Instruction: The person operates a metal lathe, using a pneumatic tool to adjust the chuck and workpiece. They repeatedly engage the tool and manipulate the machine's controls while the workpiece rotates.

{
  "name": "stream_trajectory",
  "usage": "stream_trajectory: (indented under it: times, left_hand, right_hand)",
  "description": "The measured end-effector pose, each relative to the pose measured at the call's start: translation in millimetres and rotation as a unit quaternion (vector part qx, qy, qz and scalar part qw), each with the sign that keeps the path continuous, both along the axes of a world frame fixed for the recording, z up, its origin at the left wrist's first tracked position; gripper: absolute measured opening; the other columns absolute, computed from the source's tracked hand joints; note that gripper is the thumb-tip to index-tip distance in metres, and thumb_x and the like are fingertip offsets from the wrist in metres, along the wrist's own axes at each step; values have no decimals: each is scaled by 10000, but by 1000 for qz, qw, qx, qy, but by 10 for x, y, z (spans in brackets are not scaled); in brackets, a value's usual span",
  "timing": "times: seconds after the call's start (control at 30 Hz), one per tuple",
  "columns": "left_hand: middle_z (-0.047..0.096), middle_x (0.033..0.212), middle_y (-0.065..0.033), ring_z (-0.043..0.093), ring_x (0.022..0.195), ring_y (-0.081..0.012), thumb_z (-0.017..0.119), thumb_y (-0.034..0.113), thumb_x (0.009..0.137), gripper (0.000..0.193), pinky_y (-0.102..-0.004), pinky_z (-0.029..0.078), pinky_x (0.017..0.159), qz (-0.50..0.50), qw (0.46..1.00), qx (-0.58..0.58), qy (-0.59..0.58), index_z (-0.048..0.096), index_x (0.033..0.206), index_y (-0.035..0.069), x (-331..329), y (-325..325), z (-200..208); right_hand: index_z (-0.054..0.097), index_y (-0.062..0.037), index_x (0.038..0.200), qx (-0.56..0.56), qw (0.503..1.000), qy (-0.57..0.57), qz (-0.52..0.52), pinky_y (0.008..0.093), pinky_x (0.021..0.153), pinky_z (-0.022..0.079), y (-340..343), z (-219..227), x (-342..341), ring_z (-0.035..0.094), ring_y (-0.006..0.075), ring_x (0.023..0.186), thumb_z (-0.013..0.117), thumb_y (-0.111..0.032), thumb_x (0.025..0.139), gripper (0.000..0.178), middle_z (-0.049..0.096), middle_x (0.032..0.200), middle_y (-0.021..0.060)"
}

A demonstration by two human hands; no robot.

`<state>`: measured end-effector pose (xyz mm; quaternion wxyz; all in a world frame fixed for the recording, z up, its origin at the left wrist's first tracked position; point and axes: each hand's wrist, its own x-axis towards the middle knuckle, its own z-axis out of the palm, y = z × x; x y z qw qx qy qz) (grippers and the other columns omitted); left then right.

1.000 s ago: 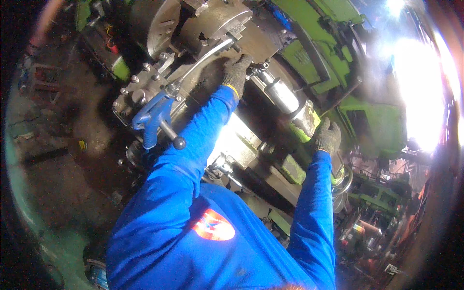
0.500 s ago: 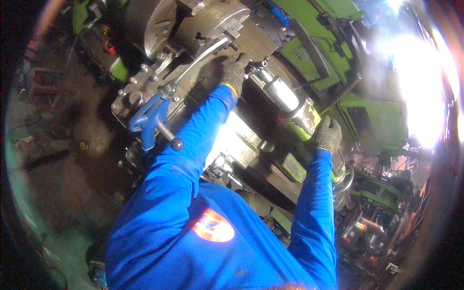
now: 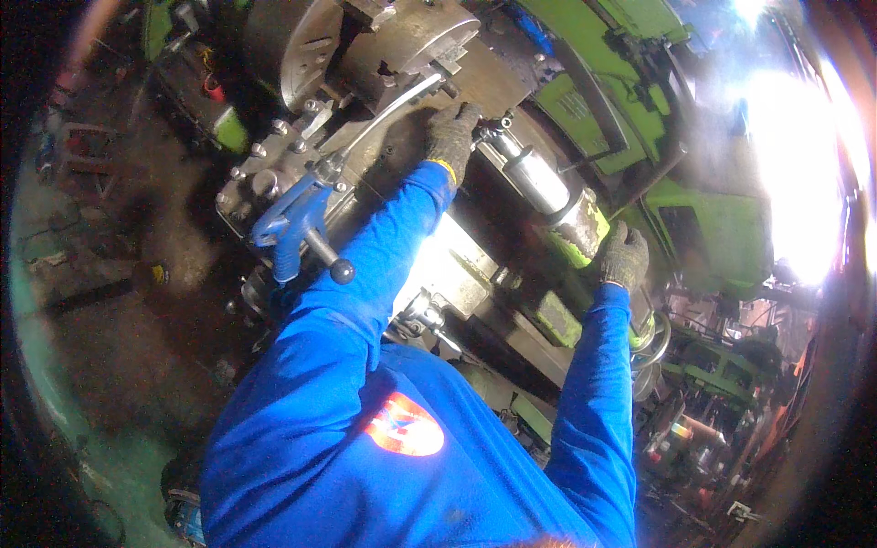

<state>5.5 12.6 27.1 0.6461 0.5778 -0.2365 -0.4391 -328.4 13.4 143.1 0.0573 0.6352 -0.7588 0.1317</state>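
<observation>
My left hand (image 3: 449, 137), in a dark grey knit glove, is at the front end of a shiny metal cylinder (image 3: 537, 178) on a lathe. Its fingers look curled, and whatever they grip is hidden. My right hand (image 3: 625, 256), gloved alike, rests closed at the rear of the worn green tailstock (image 3: 580, 228); what lies inside its fingers cannot be made out. Left of my left forearm, a blue air gun (image 3: 297, 224) with a long metal nozzle lies over the tool post (image 3: 267, 183). Beyond my left hand is the large steel chuck (image 3: 402, 41).
A ball-ended lever (image 3: 342, 270) sticks out close to my left forearm. Green machine housing (image 3: 703, 228) stands at the right, near a strong glare. A handwheel (image 3: 653, 342) sits below my right hand. Cluttered floor (image 3: 174, 247) spreads at the left.
The whole view has shifted slightly, so the lathe appears a little farther right. Both hands stay at nearly the same places on the machine.
</observation>
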Motion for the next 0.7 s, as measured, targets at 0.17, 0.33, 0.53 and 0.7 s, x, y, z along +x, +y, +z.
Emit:
stream_trajectory:
  times: [0.17,0.33,0.53,0.7]
  left_hand:
    - [645,1120,-206,656,966,-326,636,284,1004,273,-432,546,784,20,982,-40,-182,673,1139,50,33,-147,-430]
    - [650,1165,-182,669,959,-323,629,277,1008,342,-413,567,815,-20,998,56,-33,631,1249,35,46,-97,-118]
    - [660,1103,-144,663,976,-247,650,380,1017,398,-405,579,763,-23,997,-48,-60,636,1242,52,12,-109,-376]
    - [654,1221,-131,644,1097,-212,609,545,1029,506,-353,581,832,3,934,-73,351,622,1276,103,21,-94,-441]
  right_hand:
    - [735,11,1170,-6,1000,-19,-5,492,1015,484,9,32,101,647,431,1149,574,-475,984,545,693,1186,261]
    - [730,17,1197,38,999,17,-24,488,1036,481,1,72,98,640,422,1184,558,-484,988,570,690,1226,256]
    - [720,11,1241,21,1000,-6,-13,481,1054,481,-14,-2,-23,632,414,1216,540,-485,994,582,687,1260,248]
    - [727,1,1201,-12,1000,19,3,489,1026,491,14,-1,30,640,425,1172,535,-477,999,553,691,1215,250]
